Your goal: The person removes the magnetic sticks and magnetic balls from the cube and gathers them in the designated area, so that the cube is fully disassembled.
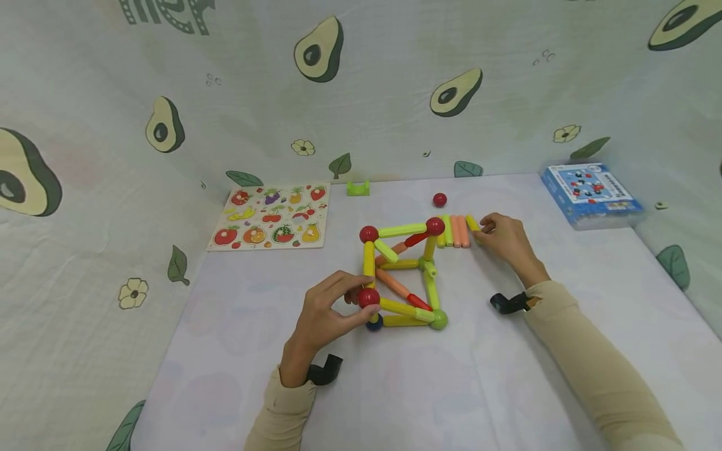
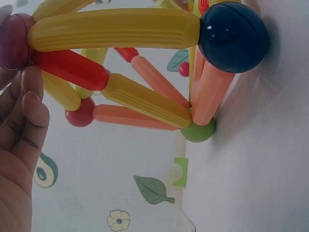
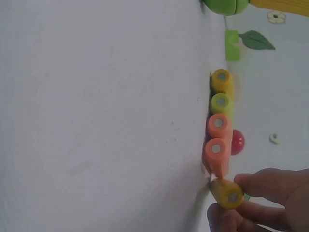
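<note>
While the left hand (image 1: 325, 308) pinches the red ball (image 1: 369, 298) at the near left upper corner of the frame (image 1: 395, 285), the right hand (image 1: 504, 238) holds a yellow rod (image 1: 472, 222) between thumb and fingers, beside the row (image 1: 455, 230) of rods toward the far edge of the table (image 1: 429, 388); the frame stands mid-table; I judge its joints, likely magnetic, its weak points; a tug or twist of the left hand could part ball from rods and fold that side; the yellow rod, if drawn sideways, might drag its neighbours along; the loose ball (image 1: 439, 200), near the far edge, could roll if nudged.
</note>
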### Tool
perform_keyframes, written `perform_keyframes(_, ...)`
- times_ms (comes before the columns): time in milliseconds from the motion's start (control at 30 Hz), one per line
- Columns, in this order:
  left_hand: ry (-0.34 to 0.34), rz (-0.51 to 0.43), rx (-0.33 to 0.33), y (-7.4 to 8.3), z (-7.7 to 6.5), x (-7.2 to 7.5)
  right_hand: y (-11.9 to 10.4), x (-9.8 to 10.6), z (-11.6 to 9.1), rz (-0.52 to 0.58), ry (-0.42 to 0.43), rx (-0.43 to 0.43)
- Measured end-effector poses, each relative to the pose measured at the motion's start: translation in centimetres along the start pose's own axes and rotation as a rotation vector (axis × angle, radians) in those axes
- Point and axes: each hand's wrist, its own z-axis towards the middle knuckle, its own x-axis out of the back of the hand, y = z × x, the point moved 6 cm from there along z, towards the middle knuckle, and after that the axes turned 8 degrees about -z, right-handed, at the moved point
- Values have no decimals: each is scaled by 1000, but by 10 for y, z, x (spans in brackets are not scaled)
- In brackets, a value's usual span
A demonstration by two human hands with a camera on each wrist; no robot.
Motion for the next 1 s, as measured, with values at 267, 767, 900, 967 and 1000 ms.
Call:
perform_keyframes(267, 1, 1, 9, -1, -1, 0, 5, -11, 4, 3, -35, 1)
perform_keyframes(767, -3, -14, 4, -1, -1, -3, -39, 31, -39, -43, 158, 325)
perform_keyframes(900, 5, -8, -4, 1, 0, 0, -69, 27, -72, -24, 188, 586)
perform_keyframes(967, 1, -7, -4, 0, 0, 0, -78, 21, -86, 3, 185, 666)
perform_keyframes(1000, -1, -7, -3, 0, 1, 1, -82, 18, -92, 15, 182, 692)
